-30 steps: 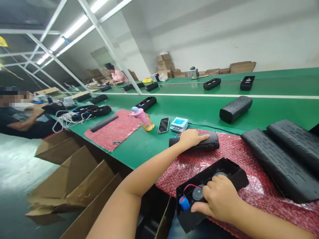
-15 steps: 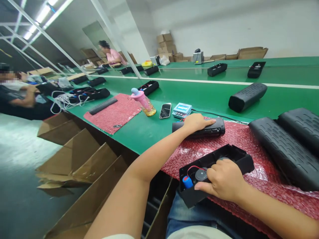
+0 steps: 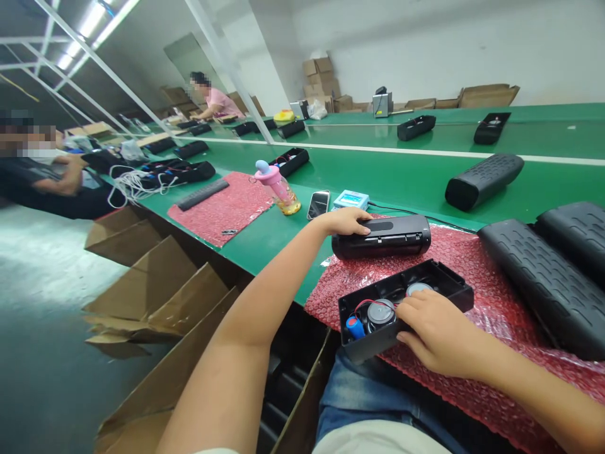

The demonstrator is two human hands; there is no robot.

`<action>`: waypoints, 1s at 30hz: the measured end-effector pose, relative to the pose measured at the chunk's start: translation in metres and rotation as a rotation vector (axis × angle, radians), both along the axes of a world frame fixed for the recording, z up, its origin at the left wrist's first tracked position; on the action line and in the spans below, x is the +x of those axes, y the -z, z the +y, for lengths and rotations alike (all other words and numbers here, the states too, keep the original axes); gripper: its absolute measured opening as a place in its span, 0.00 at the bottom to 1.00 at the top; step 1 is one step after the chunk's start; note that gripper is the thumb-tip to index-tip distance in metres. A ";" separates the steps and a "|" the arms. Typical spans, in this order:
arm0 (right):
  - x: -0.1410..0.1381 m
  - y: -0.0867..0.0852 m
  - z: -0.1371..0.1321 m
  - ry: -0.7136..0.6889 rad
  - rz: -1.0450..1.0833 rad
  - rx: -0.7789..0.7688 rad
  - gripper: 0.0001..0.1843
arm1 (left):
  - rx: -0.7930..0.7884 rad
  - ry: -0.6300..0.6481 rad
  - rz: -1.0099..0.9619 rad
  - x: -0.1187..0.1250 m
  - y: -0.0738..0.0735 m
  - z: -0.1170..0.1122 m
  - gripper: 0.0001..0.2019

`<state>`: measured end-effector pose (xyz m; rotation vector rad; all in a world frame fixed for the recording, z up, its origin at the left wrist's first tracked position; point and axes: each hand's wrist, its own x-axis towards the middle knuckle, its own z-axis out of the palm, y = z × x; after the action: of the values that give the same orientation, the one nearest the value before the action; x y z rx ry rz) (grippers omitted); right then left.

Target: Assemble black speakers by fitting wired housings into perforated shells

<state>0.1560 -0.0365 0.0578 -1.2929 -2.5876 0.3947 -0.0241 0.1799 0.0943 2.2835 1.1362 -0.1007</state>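
Observation:
An open black speaker shell lies on red bubble wrap at the table's near edge. Inside it I see round speaker drivers and a blue battery with red wire. My right hand grips the shell's near side, fingers curled over its rim. Just behind lies a closed black speaker body. My left hand rests on that body's left end, fingers curved over its top.
Two ribbed black covers lie at the right, another on the green belt. A pink bottle, a phone and a small meter stand behind. Cardboard boxes fill the floor left. Other people sit further along.
My left hand has slid from the middle of the closed speaker body to its left end. My right hand has shifted on the open shell, uncovering the drivers. The camera has tilted down.

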 end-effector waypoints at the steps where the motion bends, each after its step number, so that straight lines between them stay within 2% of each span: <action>1: 0.001 -0.001 0.000 -0.003 0.012 -0.021 0.03 | -0.025 -0.021 -0.019 -0.004 0.002 0.002 0.23; 4: -0.001 0.000 0.001 0.005 0.036 -0.058 0.05 | -0.087 -0.101 -0.061 -0.006 0.008 0.005 0.22; 10: -0.004 0.003 0.000 0.100 0.031 -0.096 0.02 | -0.154 -0.211 -0.132 0.002 0.012 0.007 0.18; 17: -0.004 0.006 0.002 0.065 0.048 -0.073 0.02 | -0.142 -0.359 -0.161 0.007 0.016 0.012 0.18; 19: -0.006 0.012 0.002 0.087 0.065 -0.004 0.03 | -0.140 -0.381 -0.170 0.008 0.016 0.013 0.18; 24: -0.019 0.038 0.000 0.115 0.138 0.343 0.06 | -0.150 -0.400 -0.191 0.006 0.017 0.012 0.18; 30: -0.029 0.062 -0.001 0.159 0.188 0.459 0.09 | -0.177 -0.397 -0.217 0.005 0.019 0.010 0.18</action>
<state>0.1267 -0.0375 -0.0047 -1.2132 -2.2217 -0.1000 -0.0193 0.1894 0.0754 1.8272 1.3780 0.1894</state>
